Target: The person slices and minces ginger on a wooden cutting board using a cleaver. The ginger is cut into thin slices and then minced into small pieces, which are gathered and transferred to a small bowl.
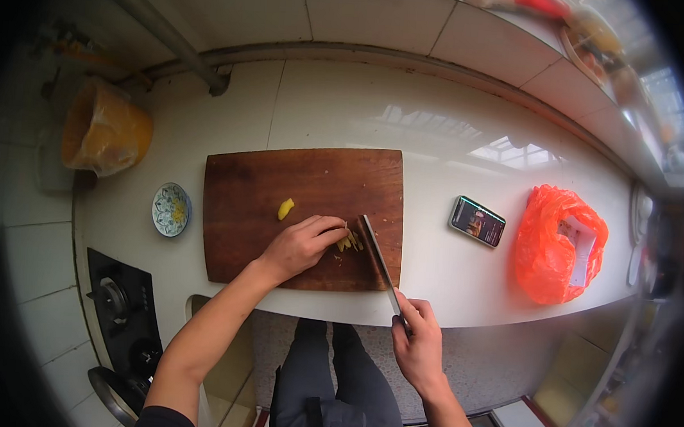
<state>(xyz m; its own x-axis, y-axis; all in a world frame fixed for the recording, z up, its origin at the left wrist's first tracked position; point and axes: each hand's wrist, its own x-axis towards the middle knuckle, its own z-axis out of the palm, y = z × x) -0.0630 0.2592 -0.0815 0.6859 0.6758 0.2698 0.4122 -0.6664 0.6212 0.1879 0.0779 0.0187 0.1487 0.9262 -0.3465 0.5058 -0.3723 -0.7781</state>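
A brown wooden cutting board [255, 190] lies on the white counter before me. My right hand [419, 341] grips the handle of a kitchen knife [379, 254], its blade reaching over the board's right side. With fingertips bunched, my left hand [305, 243] touches a small heap of thin yellowish strips [350, 241], perhaps ginger, just left of the blade. Whether it pinches some of them is hidden by the fingers. A yellow peeled piece [285, 209] rests apart on the board, above my left wrist. Small crumbs are scattered around the strips.
Left of the board stands a patterned bowl [171, 210] with yellow bits inside. Beyond it is a plastic-lined orange bin [109, 127]; a black gas hob [125, 306] sits nearer me. On the right lie a phone [477, 221] with a lit screen and a red plastic bag [542, 249] around a white container.
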